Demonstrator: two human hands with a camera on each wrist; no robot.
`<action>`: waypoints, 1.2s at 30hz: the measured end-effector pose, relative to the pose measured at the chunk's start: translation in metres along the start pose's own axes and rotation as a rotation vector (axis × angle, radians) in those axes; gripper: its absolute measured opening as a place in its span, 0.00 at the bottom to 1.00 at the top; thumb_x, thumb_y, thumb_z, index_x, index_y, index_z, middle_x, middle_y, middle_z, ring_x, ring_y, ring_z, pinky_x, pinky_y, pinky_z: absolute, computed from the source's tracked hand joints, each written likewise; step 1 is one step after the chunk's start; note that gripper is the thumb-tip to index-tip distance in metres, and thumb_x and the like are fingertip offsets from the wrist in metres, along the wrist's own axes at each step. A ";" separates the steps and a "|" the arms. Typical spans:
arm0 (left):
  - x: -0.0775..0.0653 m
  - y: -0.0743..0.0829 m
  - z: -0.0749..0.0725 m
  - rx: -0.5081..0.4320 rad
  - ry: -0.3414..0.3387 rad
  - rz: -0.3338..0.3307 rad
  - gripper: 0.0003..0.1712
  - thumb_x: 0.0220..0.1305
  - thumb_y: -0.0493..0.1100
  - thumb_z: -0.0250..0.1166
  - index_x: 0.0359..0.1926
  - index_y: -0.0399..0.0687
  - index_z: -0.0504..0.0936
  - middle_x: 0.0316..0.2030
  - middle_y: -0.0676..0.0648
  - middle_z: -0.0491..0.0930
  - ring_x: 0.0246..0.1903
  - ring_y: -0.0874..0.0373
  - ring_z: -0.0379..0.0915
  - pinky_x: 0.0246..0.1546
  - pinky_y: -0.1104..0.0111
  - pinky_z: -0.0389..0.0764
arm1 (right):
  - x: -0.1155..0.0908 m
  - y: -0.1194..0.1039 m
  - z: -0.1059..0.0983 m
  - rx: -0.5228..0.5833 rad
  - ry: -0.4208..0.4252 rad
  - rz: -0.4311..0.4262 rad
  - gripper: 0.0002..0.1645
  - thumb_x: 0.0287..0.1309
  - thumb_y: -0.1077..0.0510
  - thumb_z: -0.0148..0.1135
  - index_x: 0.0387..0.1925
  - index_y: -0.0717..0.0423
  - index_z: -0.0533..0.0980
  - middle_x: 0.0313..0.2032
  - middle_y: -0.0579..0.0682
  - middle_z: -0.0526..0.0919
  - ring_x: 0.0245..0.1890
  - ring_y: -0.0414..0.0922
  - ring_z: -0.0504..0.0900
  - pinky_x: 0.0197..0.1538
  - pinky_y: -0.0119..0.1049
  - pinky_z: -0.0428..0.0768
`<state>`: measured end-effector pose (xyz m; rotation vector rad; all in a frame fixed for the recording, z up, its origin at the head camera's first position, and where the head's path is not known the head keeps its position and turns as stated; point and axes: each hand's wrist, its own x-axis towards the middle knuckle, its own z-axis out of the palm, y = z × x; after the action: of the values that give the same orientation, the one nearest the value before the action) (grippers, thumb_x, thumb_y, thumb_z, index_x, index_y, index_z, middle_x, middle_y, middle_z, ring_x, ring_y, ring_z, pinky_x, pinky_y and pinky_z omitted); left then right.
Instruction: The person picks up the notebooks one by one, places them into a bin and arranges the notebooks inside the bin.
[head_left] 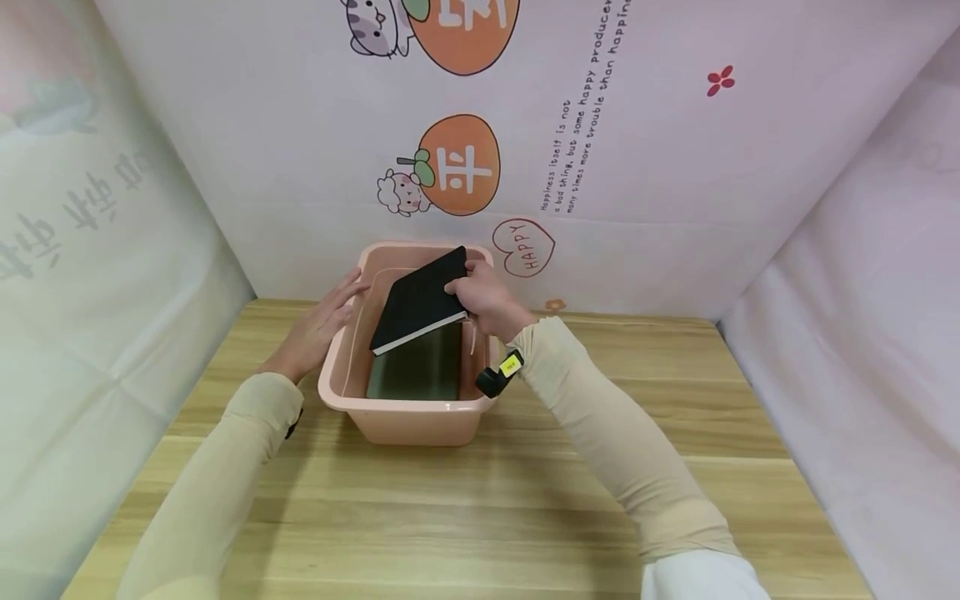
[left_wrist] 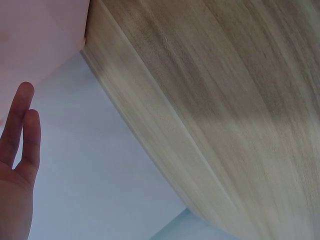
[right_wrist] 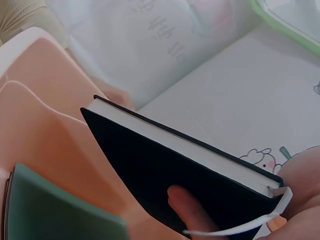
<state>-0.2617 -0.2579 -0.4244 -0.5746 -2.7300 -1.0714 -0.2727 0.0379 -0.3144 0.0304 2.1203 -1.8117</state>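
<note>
A black hardcover notebook (head_left: 423, 296) with white page edges is gripped at its right side by my right hand (head_left: 487, 296), thumb on one cover and fingers on the other. It tilts over the pink plastic basin (head_left: 408, 429). From the notebook hangs a white ribbon bookmark (right_wrist: 250, 225), seen in the right wrist view. Beneath it, inside the basin, lies a dark green notebook (head_left: 416, 371). My left hand (head_left: 315, 329) rests at the basin's left rim with fingers extended. In the left wrist view, two fingers of that hand show beside the basin's pink wall.
The basin stands on a wooden table (head_left: 450, 517) near its back edge. Behind it rises a white printed backdrop (head_left: 637, 167) with cartoon drawings and lettering. White fabric (head_left: 877, 275) encloses the sides.
</note>
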 end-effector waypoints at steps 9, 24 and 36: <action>0.001 0.003 -0.002 0.008 -0.003 0.002 0.27 0.83 0.55 0.38 0.78 0.65 0.61 0.81 0.66 0.45 0.81 0.51 0.45 0.76 0.39 0.54 | 0.005 0.006 0.013 0.036 -0.009 -0.008 0.32 0.73 0.66 0.49 0.75 0.60 0.56 0.64 0.62 0.72 0.57 0.57 0.84 0.57 0.50 0.85; 0.002 0.001 -0.002 0.014 0.002 0.015 0.27 0.83 0.56 0.38 0.77 0.65 0.62 0.81 0.66 0.45 0.81 0.49 0.49 0.75 0.39 0.56 | 0.016 0.016 0.025 -0.054 -0.009 0.008 0.31 0.74 0.65 0.47 0.74 0.64 0.56 0.60 0.64 0.72 0.44 0.52 0.84 0.41 0.44 0.86; 0.003 -0.004 -0.002 0.007 0.004 0.015 0.27 0.83 0.57 0.38 0.77 0.67 0.61 0.81 0.67 0.45 0.81 0.51 0.47 0.75 0.38 0.55 | 0.020 0.023 0.041 -0.129 -0.005 0.008 0.32 0.74 0.65 0.44 0.75 0.65 0.52 0.51 0.61 0.71 0.31 0.50 0.76 0.27 0.39 0.74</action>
<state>-0.2658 -0.2608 -0.4246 -0.5900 -2.7210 -1.0584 -0.2755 -0.0010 -0.3470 0.0030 2.2253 -1.6655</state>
